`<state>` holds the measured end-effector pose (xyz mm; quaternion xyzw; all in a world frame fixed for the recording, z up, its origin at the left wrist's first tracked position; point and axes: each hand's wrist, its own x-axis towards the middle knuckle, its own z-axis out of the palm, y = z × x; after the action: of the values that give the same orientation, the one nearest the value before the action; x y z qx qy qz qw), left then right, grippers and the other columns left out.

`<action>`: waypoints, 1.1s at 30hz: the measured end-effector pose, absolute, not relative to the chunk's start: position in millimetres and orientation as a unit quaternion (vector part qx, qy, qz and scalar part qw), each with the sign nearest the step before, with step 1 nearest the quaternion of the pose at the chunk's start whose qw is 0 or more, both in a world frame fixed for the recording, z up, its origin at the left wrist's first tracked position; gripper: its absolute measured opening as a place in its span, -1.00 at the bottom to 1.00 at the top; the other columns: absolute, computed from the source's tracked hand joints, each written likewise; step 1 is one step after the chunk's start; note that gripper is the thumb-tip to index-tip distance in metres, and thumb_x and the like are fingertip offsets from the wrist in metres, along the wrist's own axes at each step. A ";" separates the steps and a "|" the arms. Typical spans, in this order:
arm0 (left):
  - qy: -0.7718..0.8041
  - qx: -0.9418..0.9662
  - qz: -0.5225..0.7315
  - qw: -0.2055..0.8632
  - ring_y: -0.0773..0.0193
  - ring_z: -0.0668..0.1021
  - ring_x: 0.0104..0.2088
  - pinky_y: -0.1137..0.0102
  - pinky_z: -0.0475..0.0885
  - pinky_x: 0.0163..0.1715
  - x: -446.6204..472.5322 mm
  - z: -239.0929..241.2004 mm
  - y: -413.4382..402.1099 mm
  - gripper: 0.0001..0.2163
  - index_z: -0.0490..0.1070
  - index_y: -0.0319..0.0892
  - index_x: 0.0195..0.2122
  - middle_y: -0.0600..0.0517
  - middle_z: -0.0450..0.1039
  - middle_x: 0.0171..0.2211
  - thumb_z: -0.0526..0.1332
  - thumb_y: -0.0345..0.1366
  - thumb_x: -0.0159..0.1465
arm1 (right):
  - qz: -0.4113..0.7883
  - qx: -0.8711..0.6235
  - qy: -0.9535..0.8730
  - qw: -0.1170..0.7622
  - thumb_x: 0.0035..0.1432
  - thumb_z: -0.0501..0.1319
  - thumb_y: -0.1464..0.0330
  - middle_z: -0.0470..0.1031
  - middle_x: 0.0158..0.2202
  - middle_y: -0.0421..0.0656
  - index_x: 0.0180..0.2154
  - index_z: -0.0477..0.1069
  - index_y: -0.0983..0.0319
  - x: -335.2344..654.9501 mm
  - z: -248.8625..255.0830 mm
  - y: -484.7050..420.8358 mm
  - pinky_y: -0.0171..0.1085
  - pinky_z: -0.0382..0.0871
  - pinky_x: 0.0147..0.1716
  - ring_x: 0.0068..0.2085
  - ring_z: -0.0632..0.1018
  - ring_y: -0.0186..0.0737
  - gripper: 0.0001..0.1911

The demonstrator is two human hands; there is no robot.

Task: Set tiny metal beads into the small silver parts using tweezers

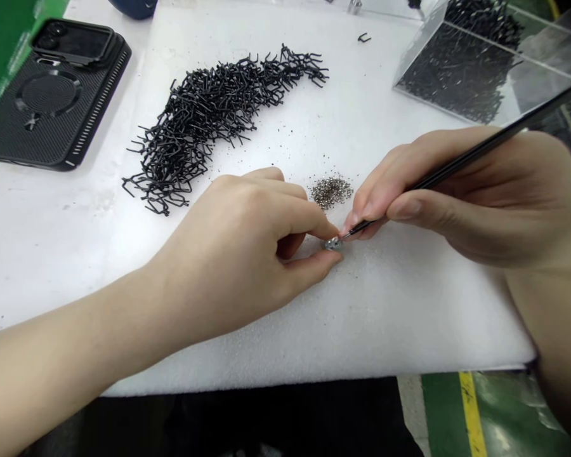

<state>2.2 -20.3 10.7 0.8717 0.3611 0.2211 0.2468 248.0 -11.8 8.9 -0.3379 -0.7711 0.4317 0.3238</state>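
Black slender tool [480, 147], pinched in the right hand [457, 190], slants from upper right down-left, its tip at the tiny silver part [333, 244] the left hand [247, 241] nips.

You work on a plain white foam sheet [409, 304], speckled with dark grit. The heap of bent clips [209, 114] on it is matt black; the little mound of beads [331, 190] is silvery grey. The slim tool [466, 155] in your right hand [480, 190] is black, and the tiny piece [333, 243] in your left hand [247, 241] is shiny silver. The phone case [52, 95] is black (a fine woven texture, pale ribbed stripes down one side). The floor [514, 406] is green with a yellow stripe [471, 412].
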 end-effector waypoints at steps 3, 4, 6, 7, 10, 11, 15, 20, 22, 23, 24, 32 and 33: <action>0.359 0.870 0.228 0.249 0.34 0.53 -0.42 0.42 0.37 -0.40 2.3 11.1 -20.8 -0.93 0.70 -0.05 -0.29 0.21 0.46 -0.60 0.45 -0.37 0.22 | 0.425 -0.332 -0.778 0.323 0.35 0.34 0.45 0.68 -0.26 -0.16 -0.21 0.60 0.20 248.0 9.0 -10.7 -0.23 0.69 -0.24 -0.21 0.72 -0.20 -0.94; 0.361 0.869 0.231 0.248 0.34 0.53 -0.42 0.42 0.37 -0.40 2.4 11.1 -20.8 -0.93 0.70 -0.06 -0.29 0.21 0.46 -0.59 0.45 -0.38 0.22 | 0.424 -0.328 -0.780 0.323 0.35 0.34 0.44 0.68 -0.25 -0.15 -0.21 0.60 0.21 248.1 8.9 -10.4 -0.23 0.69 -0.24 -0.20 0.72 -0.20 -0.95; 0.358 0.869 0.238 0.246 0.34 0.53 -0.42 0.42 0.37 -0.40 2.6 11.2 -20.9 -0.93 0.70 -0.07 -0.29 0.20 0.46 -0.59 0.45 -0.37 0.22 | 0.428 -0.325 -0.781 0.319 0.36 0.33 0.42 0.68 -0.26 -0.15 -0.20 0.59 0.21 248.2 8.6 -10.1 -0.25 0.70 -0.25 -0.20 0.72 -0.21 -0.95; 0.356 0.869 0.240 0.245 0.34 0.52 -0.42 0.42 0.37 -0.40 2.7 11.3 -20.9 -0.94 0.70 -0.07 -0.29 0.21 0.46 -0.59 0.45 -0.37 0.22 | 0.430 -0.323 -0.780 0.320 0.37 0.33 0.43 0.68 -0.26 -0.15 -0.20 0.59 0.21 248.0 8.3 -10.0 -0.25 0.70 -0.26 -0.20 0.72 -0.21 -0.95; 0.356 0.871 0.234 0.245 0.35 0.52 -0.43 0.42 0.37 -0.40 2.7 11.5 -20.7 -0.94 0.70 -0.06 -0.29 0.21 0.46 -0.59 0.46 -0.37 0.22 | 0.441 -0.328 -0.769 0.327 0.35 0.33 0.45 0.67 -0.26 -0.18 -0.21 0.59 0.19 247.5 7.2 -9.8 -0.25 0.72 -0.24 -0.21 0.72 -0.22 -0.93; 0.356 0.871 0.231 0.246 0.34 0.52 -0.43 0.42 0.37 -0.40 2.8 11.7 -20.6 -0.94 0.70 -0.06 -0.30 0.21 0.46 -0.59 0.45 -0.36 0.22 | 0.445 -0.326 -0.766 0.330 0.35 0.33 0.45 0.67 -0.27 -0.18 -0.22 0.59 0.19 247.4 6.9 -9.7 -0.24 0.73 -0.25 -0.21 0.73 -0.21 -0.93; 0.355 0.873 0.229 0.245 0.33 0.53 -0.42 0.42 0.38 -0.38 3.6 12.2 -20.1 -0.94 0.70 -0.04 -0.29 0.20 0.47 -0.59 0.42 -0.35 0.23 | 0.444 -0.303 -0.775 0.332 0.35 0.33 0.46 0.68 -0.28 -0.14 -0.21 0.60 0.22 248.0 6.0 -8.6 -0.23 0.74 -0.26 -0.21 0.74 -0.19 -0.93; 0.362 0.872 0.223 0.241 0.34 0.55 -0.41 0.44 0.40 -0.34 3.6 10.5 -19.1 -0.92 0.69 -0.02 -0.29 0.21 0.49 -0.57 0.38 -0.32 0.25 | 0.431 -0.308 -0.784 0.324 0.35 0.34 0.44 0.68 -0.29 -0.17 -0.22 0.59 0.21 249.2 6.5 -7.5 -0.26 0.73 -0.24 -0.21 0.73 -0.22 -0.95; 0.360 0.873 0.224 0.241 0.34 0.55 -0.42 0.44 0.40 -0.34 3.1 9.9 -19.0 -0.92 0.69 -0.01 -0.31 0.21 0.49 -0.57 0.38 -0.32 0.25 | 0.428 -0.314 -0.782 0.327 0.35 0.34 0.44 0.68 -0.28 -0.18 -0.21 0.59 0.21 249.3 6.8 -7.3 -0.27 0.73 -0.23 -0.21 0.73 -0.23 -0.95; 0.358 0.873 0.225 0.242 0.34 0.55 -0.42 0.44 0.40 -0.35 2.8 9.8 -19.0 -0.92 0.69 -0.02 -0.31 0.20 0.49 -0.57 0.38 -0.33 0.25 | 0.427 -0.318 -0.781 0.326 0.35 0.34 0.43 0.68 -0.28 -0.18 -0.21 0.59 0.21 249.4 7.0 -7.2 -0.28 0.73 -0.22 -0.21 0.73 -0.24 -0.95; 0.357 0.873 0.226 0.244 0.34 0.54 -0.42 0.43 0.40 -0.35 2.7 9.9 -19.0 -0.93 0.70 -0.03 -0.30 0.20 0.49 -0.57 0.39 -0.34 0.25 | 0.426 -0.318 -0.781 0.327 0.36 0.34 0.42 0.69 -0.27 -0.18 -0.21 0.59 0.22 249.3 7.1 -7.0 -0.29 0.73 -0.21 -0.20 0.73 -0.25 -0.95; 0.359 0.875 0.224 0.237 0.35 0.53 -0.44 0.45 0.39 -0.37 3.9 10.9 -19.2 -0.93 0.70 -0.02 -0.30 0.21 0.47 -0.58 0.39 -0.33 0.26 | 0.431 -0.306 -0.783 0.327 0.35 0.35 0.41 0.70 -0.29 -0.19 -0.21 0.62 0.16 249.2 5.2 -7.2 -0.27 0.72 -0.23 -0.21 0.73 -0.24 -0.94; 0.361 0.874 0.221 0.237 0.34 0.54 -0.43 0.44 0.39 -0.36 3.8 11.2 -19.7 -0.92 0.70 -0.01 -0.30 0.21 0.48 -0.57 0.39 -0.32 0.26 | 0.427 -0.307 -0.785 0.328 0.35 0.35 0.40 0.70 -0.28 -0.19 -0.21 0.63 0.13 249.4 4.8 -7.1 -0.26 0.73 -0.23 -0.21 0.73 -0.23 -0.93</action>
<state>3.8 -19.7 11.2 0.8744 0.3613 0.2210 0.2366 249.4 -7.1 4.8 -0.3065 -0.7850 0.4270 0.3277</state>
